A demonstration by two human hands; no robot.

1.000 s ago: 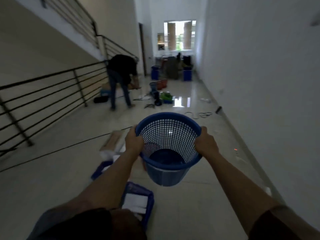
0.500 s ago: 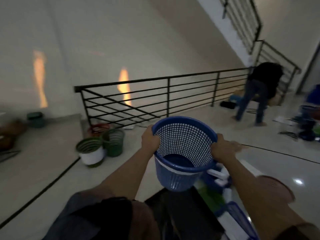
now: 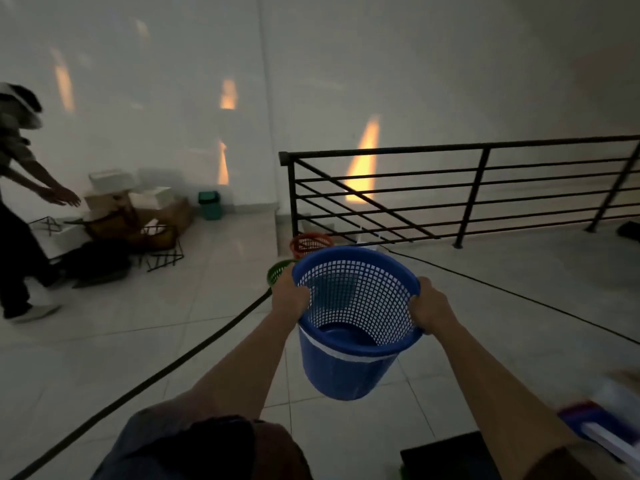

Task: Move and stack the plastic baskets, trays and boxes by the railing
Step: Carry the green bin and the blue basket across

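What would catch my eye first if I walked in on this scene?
Most likely the blue mesh basket in the centre, held up off the floor with the left hand and right hand gripping opposite sides of its rim. Just beyond it a black railing crosses the right half, with an orange basket and a green one on the floor near its end post. At far left another person reaches toward a pile of boxes.

Building interior, upper stair landing: tiled floor (image 3: 104,358), black metal railing (image 3: 485,188), cardboard boxes (image 3: 138,206) piled against wall.
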